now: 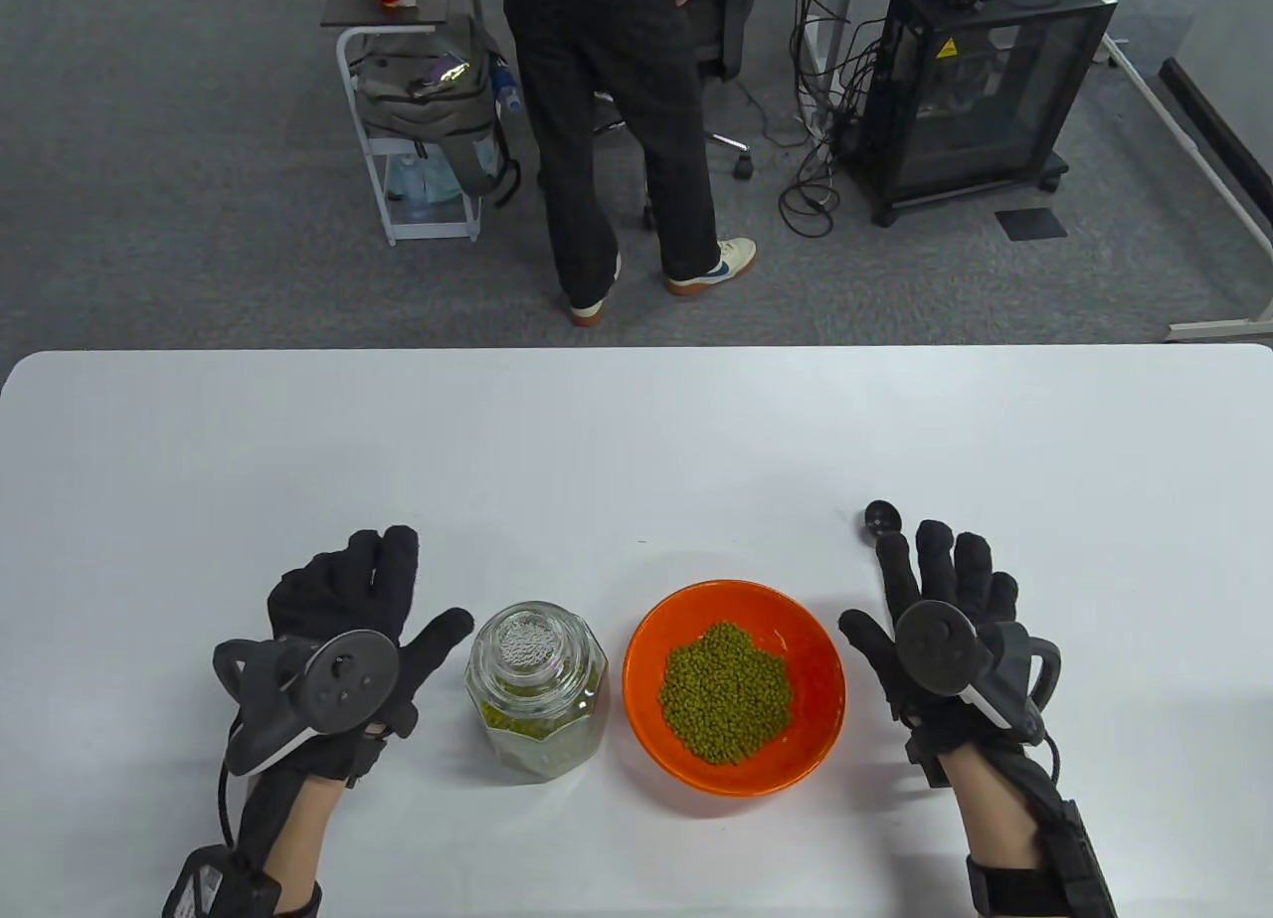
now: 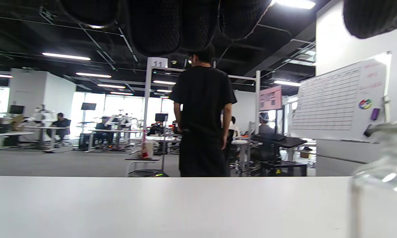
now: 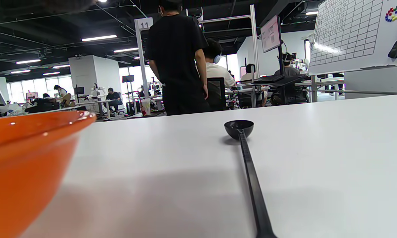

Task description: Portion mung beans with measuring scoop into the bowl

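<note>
An orange bowl (image 1: pixel 651 632) near the table's front holds a heap of green mung beans (image 1: pixel 726 694). Left of it stands a glass jar (image 1: pixel 537 694) with a glass lid and beans in its lower part. My left hand (image 1: pixel 418 595) lies open beside the jar, its thumb pointing at it without touching. The black measuring scoop (image 3: pixel 251 175) lies flat on the table right of the bowl, its cup (image 1: pixel 880 520) showing beyond my fingertips. My right hand (image 1: pixel 880 585) is spread open over the scoop's handle, which it hides in the table view. I cannot tell whether it touches the handle.
The bowl's side (image 3: pixel 26 165) fills the left of the right wrist view; the jar (image 2: pixel 381 185) stands at the right edge of the left wrist view. The white table (image 1: pixel 636 441) ends at a far edge. Beyond it a person (image 1: pixel 617 132) stands among carts and equipment.
</note>
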Available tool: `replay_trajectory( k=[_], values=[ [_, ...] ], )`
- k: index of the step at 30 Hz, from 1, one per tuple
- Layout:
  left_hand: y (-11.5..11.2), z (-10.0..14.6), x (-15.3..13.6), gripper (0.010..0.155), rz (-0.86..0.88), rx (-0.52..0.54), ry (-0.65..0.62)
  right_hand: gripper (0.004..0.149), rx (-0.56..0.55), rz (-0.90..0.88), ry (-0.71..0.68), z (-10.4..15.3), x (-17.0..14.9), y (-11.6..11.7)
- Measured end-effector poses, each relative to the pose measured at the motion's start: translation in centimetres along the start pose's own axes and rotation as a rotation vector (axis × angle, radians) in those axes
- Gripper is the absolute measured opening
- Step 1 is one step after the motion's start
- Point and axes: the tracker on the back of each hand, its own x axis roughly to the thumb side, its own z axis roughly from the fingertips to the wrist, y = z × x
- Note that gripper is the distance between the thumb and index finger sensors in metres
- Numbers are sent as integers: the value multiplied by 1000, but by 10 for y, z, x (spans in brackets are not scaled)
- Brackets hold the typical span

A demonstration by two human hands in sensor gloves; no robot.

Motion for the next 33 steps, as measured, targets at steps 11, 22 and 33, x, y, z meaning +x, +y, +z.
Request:
replay_trajectory(
  k=[11, 22, 33],
  values=[
    [-40, 3, -50, 91, -5, -116, 133, 84, 8, 15, -9, 0, 0, 4],
    [-45, 6, -60, 96, 23, -180, 146, 85, 19, 33, -12, 0, 1, 5],
    [-46, 7, -59, 96, 23, -192, 144, 87, 32, 49, 7, 0, -1, 6]
  ],
)
